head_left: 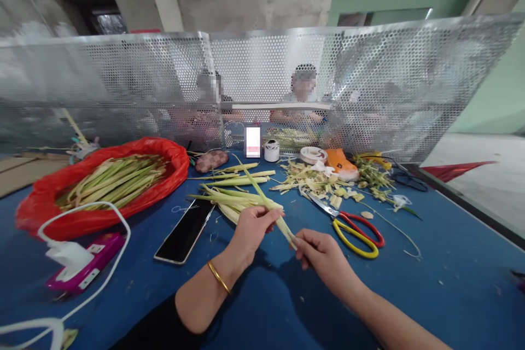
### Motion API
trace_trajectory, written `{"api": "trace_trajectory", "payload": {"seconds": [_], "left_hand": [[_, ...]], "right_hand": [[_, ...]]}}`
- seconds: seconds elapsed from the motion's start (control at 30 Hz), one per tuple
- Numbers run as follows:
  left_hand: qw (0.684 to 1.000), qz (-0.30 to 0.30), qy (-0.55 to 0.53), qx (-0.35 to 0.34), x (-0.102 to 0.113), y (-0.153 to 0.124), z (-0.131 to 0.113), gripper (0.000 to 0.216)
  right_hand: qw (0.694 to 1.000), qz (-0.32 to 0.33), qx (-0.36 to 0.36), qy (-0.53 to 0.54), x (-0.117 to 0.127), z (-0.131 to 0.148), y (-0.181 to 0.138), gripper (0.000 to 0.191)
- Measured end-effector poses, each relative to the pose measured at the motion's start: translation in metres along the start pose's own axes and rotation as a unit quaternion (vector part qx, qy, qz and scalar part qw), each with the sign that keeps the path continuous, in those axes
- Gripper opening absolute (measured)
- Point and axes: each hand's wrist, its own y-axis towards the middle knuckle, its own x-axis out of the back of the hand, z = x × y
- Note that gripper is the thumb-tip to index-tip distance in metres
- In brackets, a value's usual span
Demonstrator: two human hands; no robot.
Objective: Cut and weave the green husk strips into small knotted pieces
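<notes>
Between my two hands is a pale green plant stalk [284, 228], slanting up and away with a long thin green tip. My left hand [255, 227], a gold bangle on its wrist, pinches the stalk around its middle. The thick near end is pinched by the fingertips of my right hand [322, 254]. Just beyond my left hand lies a loose bunch of similar stalks [225, 197], partly over a dark-screened phone [186, 232]. Scissors [356, 236] with one red and one yellow handle rest on the blue table, right of my right hand.
At left, a red plastic bag [174, 167] holds many stalks, behind a purple power strip [88, 265] with a white cable. Peeled trimmings [303, 178], a tape roll [313, 155] and an orange packet [341, 163] lie at back right. A perforated metal screen [254, 57] separates people opposite.
</notes>
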Motion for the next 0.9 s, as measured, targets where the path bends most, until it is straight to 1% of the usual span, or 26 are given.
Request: {"api": "trace_trajectory", "payload": {"seconds": [0.07,0.17,0.33,0.43,0.53,0.6,0.7,0.77,0.83,0.9], "left_hand": [[1.0,-0.008,-0.013,0.004,0.0,0.0,0.0,0.029],[0.999,-0.028,-0.028,0.003,-0.001,-0.001,0.002,0.028],[0.998,-0.055,-0.042,-0.004,-0.002,0.0,-0.001,0.027],[0.996,-0.075,-0.056,-0.013,-0.001,0.0,-0.005,0.024],[0.996,-0.071,-0.04,-0.022,-0.001,-0.002,-0.005,0.026],[0.998,-0.054,-0.02,-0.016,-0.004,-0.003,-0.001,0.028],[1.0,-0.014,0.003,-0.001,-0.008,-0.006,0.006,0.027],[1.0,0.003,-0.001,-0.004,-0.009,-0.006,0.008,0.027],[1.0,-0.004,-0.022,-0.02,-0.006,-0.005,0.006,0.03],[0.998,-0.028,-0.054,-0.03,0.0,-0.001,0.001,0.033]], "right_hand": [[1.0,0.002,-0.007,-0.009,0.0,0.003,-0.001,0.039],[1.0,-0.001,-0.021,0.012,-0.001,0.007,-0.002,0.042],[0.999,-0.013,-0.017,0.035,-0.001,0.01,-0.003,0.047],[0.997,-0.041,-0.024,0.052,0.001,0.007,-0.001,0.05],[0.995,-0.067,-0.012,0.072,0.003,0.003,0.001,0.048],[0.997,-0.049,-0.002,0.055,0.002,0.002,0.001,0.045],[1.0,0.009,0.002,0.029,-0.001,0.002,-0.001,0.038],[0.999,0.026,0.003,0.025,-0.003,0.003,-0.002,0.036],[1.0,0.025,0.001,0.019,-0.004,0.003,-0.004,0.036],[1.0,0.025,-0.005,0.009,-0.003,0.001,-0.004,0.036]]}}
